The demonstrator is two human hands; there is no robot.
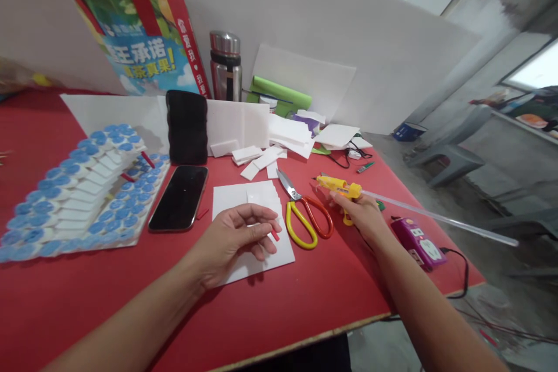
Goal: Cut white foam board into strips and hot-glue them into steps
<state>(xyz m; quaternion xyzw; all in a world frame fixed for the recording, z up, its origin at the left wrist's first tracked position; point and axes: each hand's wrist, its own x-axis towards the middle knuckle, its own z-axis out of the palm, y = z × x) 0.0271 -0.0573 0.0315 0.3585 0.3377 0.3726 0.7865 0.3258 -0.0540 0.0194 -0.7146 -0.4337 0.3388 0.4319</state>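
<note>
Between the thumb and fingers of my left hand (246, 231) is a small red stick (275, 235), its end poking out. That hand hovers above a white foam board sheet (279, 257) with a few smaller white pieces on it. At the right, my right hand (358, 209) is wrapped round a yellow hot glue gun (337, 183), with a long clear glue stick (440, 220) sticking out of its back. Scissors (304, 218) with one yellow and one red handle lie partly open between my hands.
A blue-and-white model staircase (87, 197) stands at left, beside a phone (178, 199) and a black upright object (187, 128). White offcuts (261, 160) and a steel flask (225, 67) are behind. A purple power socket (418, 243) sits near the right table edge.
</note>
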